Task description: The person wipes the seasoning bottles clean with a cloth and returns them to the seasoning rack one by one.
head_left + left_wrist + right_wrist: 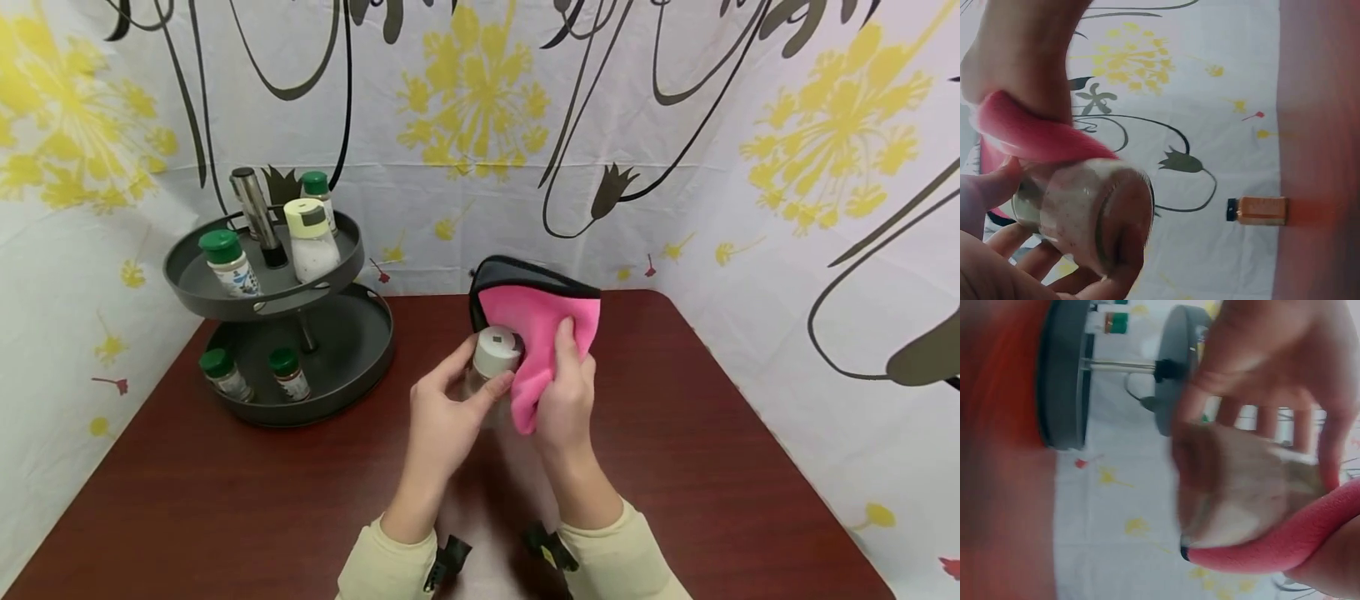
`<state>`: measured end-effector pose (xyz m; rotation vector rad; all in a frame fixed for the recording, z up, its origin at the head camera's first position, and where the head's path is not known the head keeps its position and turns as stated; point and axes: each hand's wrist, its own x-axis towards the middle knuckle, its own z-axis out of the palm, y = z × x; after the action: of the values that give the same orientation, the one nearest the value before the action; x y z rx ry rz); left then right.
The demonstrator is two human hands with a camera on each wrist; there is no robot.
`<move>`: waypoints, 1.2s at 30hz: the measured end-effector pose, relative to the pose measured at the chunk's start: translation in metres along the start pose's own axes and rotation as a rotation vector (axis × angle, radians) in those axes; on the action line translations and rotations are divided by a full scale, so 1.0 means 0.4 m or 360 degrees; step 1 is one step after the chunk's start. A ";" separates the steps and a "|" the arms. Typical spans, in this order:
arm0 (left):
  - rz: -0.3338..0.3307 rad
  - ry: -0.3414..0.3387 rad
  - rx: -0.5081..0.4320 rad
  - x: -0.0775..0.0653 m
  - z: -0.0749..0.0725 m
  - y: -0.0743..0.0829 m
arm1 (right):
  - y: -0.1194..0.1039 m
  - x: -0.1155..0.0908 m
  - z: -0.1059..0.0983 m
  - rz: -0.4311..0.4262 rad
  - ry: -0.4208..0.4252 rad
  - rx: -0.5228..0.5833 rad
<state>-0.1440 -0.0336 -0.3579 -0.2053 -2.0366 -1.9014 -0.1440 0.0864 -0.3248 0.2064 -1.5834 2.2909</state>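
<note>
In the head view my left hand [453, 404] holds a clear jar with a white lid [497, 350] over the middle of the table. Its fingers and thumb curl round the jar's side; in the left wrist view one finger reaches the base of the jar [1091, 209]. My right hand [566, 400] grips a pink cloth [532, 321] against the jar's right side. A black band runs along the cloth's edge, and a dark grey part [517, 273] shows behind it. In the right wrist view the cloth [1272, 547] lies along the jar [1244, 487].
A two-tier dark grey turntable rack [318, 410] stands at the back left. Its upper tier holds green-capped spice jars, a pale-lidded shaker [310, 242] and a metal cylinder [255, 208]; two green-capped jars stand below. The left wrist view shows a small dark-capped bottle [1263, 210] on the table.
</note>
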 end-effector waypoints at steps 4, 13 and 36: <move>0.0004 0.0029 -0.0041 0.001 -0.004 -0.002 | 0.021 -0.015 0.007 -0.0092 -0.0080 -0.0169; 0.0015 0.0135 -0.0061 0.007 -0.032 0.033 | 0.116 -0.049 -0.014 0.0037 -0.0115 -0.0428; 0.0027 0.0175 -0.0025 0.024 -0.021 0.038 | 0.114 -0.048 -0.018 0.0043 -0.0143 -0.0330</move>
<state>-0.1466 -0.0417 -0.3400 -0.1192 -1.9426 -1.8763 -0.1423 0.0748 -0.3733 0.2396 -1.8656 2.1442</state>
